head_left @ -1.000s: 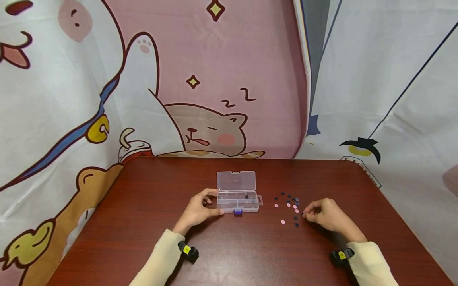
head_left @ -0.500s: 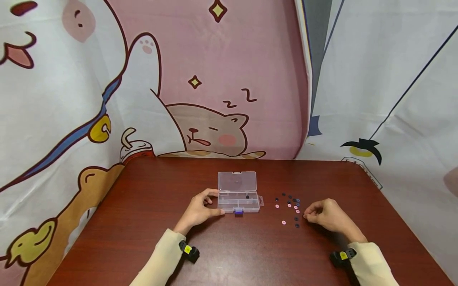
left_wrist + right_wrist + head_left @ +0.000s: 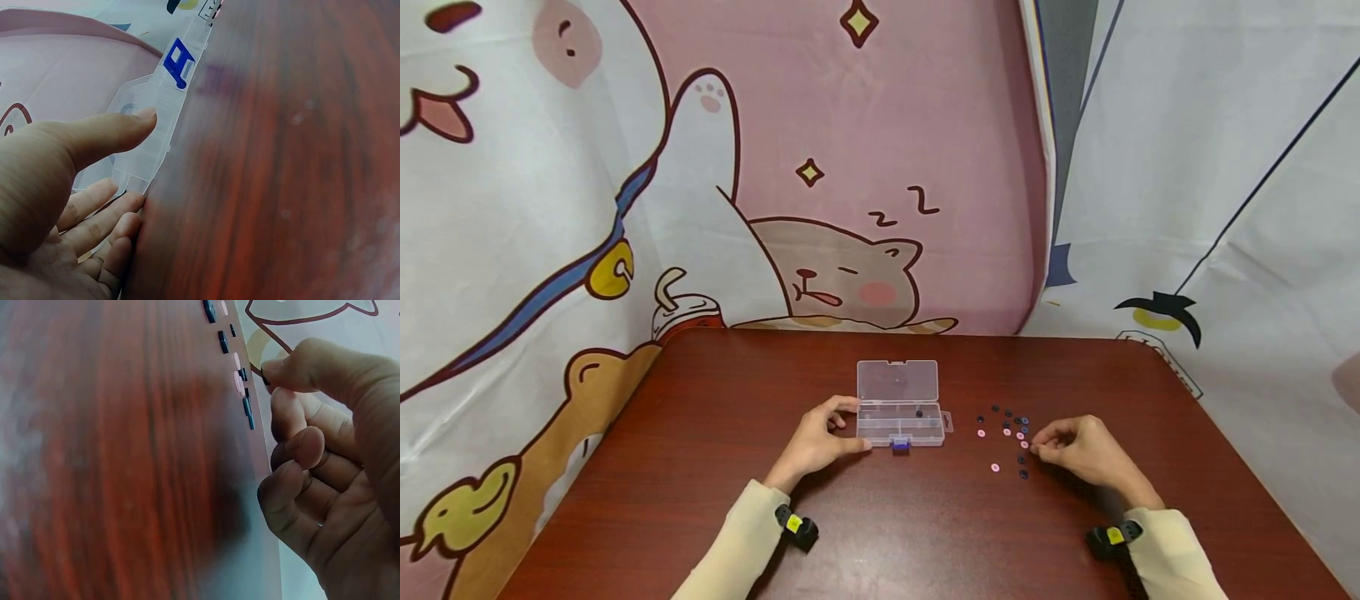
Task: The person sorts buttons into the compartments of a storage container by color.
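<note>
A clear plastic compartment box [image 3: 900,425] stands on the table with its lid [image 3: 897,381] raised at the back and a blue latch [image 3: 179,62] at its front. My left hand [image 3: 815,437] grips the box's left end, thumb at the front corner and fingers at the back. One small dark piece [image 3: 919,413] lies in a rear compartment. Right of the box lie several small round buttons, pink [image 3: 996,467] and dark [image 3: 1024,474]. Beside them, my right hand [image 3: 1078,450] pinches a dark button [image 3: 265,378] between thumb and forefinger; the fingers mostly cover it.
The brown wooden table [image 3: 865,533] ends at a cartoon-printed cloth [image 3: 850,167] behind it. A hang tab [image 3: 947,422] sticks out from the box's right end, towards the buttons.
My right hand has shifted slightly left, closer to the buttons. The left hand and the box stay in place; the whole head view drifts a little.
</note>
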